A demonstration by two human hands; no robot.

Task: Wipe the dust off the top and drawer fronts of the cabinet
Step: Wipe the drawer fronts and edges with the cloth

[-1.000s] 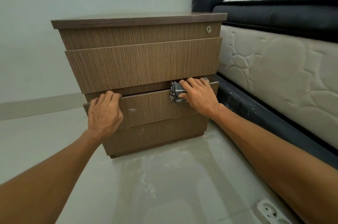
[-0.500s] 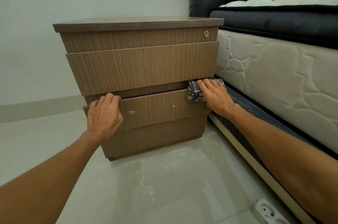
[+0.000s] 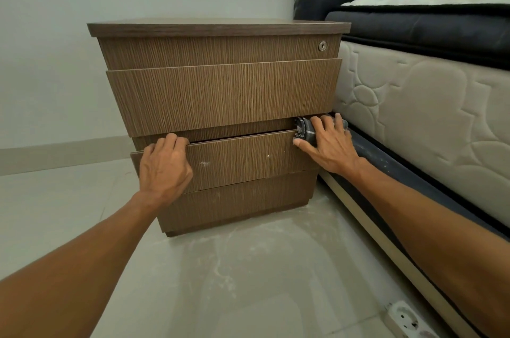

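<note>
The wood-grain cabinet (image 3: 220, 106) stands on the pale floor (image 3: 248, 282), its right side just beside the bed's mattress (image 3: 414, 117) and its back near the wall. Its third drawer (image 3: 242, 161) down is pulled slightly out, a dark gap showing along its upper edge.

The left hand (image 3: 164, 165) hooks its fingers over the left end of that drawer's top edge, gripping it. The right hand (image 3: 327, 143) lies spread at the drawer's top right corner, pressing a dark, patterned cloth (image 3: 302, 129) against the edge; the cloth bunches out from under the fingers, next to the cabinet's right side.

The cloth looks soft and limp, so it should mould into the lip and the recess under the drawer above, but it needs a flat palm over it to keep from rolling up. The drawer front looks stiff and smooth, probably laminate, and the drawer likely slides freely, so a hold on its top edge seems wise while rubbing. Small whitish marks remain on the front near the middle and left, which may need firmer passes. The keyhole (image 3: 322, 46) sits at the top drawer's right end.
</note>
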